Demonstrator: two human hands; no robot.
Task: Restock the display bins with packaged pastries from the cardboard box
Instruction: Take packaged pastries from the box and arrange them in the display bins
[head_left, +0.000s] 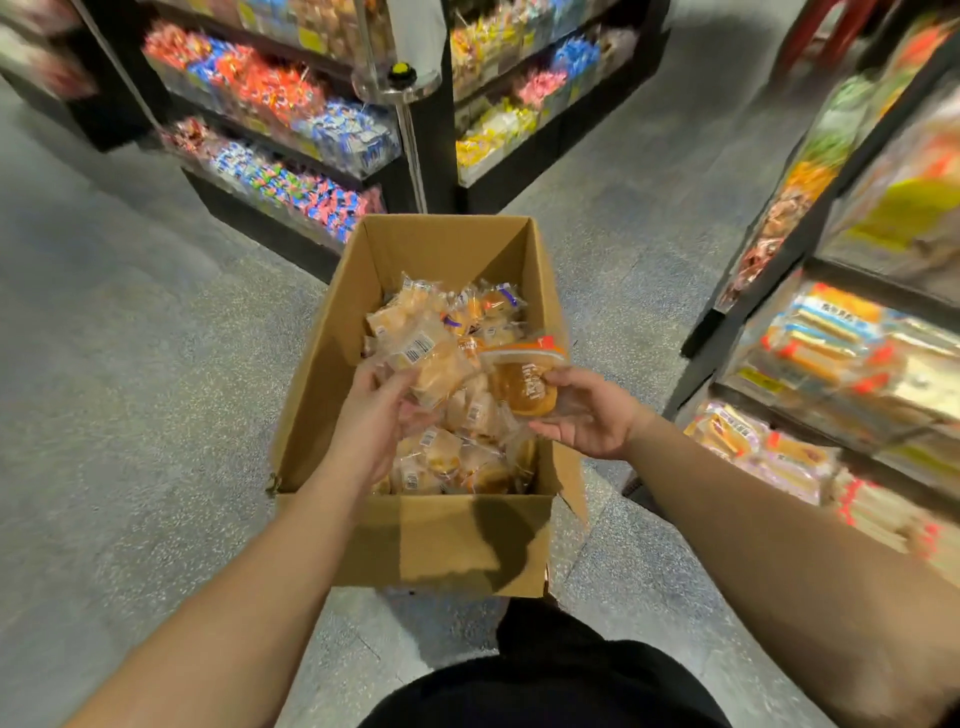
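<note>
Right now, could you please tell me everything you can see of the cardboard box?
The cardboard box is plain brown corrugated card, rectangular and deep, standing upright on the speckled grey floor with its top open. One flap hangs outward at its near right corner, and the near left corner looks frayed. It is partly filled with clear-wrapped golden pastries, some showing barcodes. The left hand and right hand each hold a packet above it. A shadow falls across its near wall.

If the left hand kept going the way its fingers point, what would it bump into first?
The left hand already holds a barcoded pastry pack; beyond, probably more packs, then the cardboard box far wall.
</note>
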